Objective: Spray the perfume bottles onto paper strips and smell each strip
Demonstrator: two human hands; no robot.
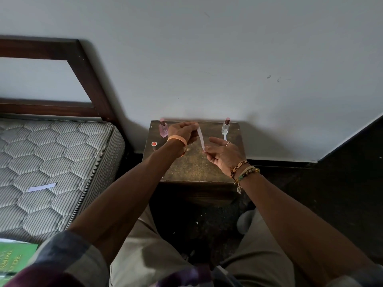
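A white paper strip (200,137) stretches between both hands above the small dark wooden table (192,168). My left hand (182,131) pinches its far end, and my right hand (222,153) pinches its near end with the other fingers spread. A pink perfume bottle (163,128) stands at the table's back left corner. A clear perfume bottle (225,127) stands at the back right, with another white strip (225,137) lying in front of it. A small item with a red round top (154,145) stands on the table's left side.
A striped quilted mattress (51,162) on a dark wooden bed frame (87,75) fills the left side, with a paper strip (42,187) lying on it. A green book (14,259) sits at the lower left. The white wall is right behind the table. My knees are below.
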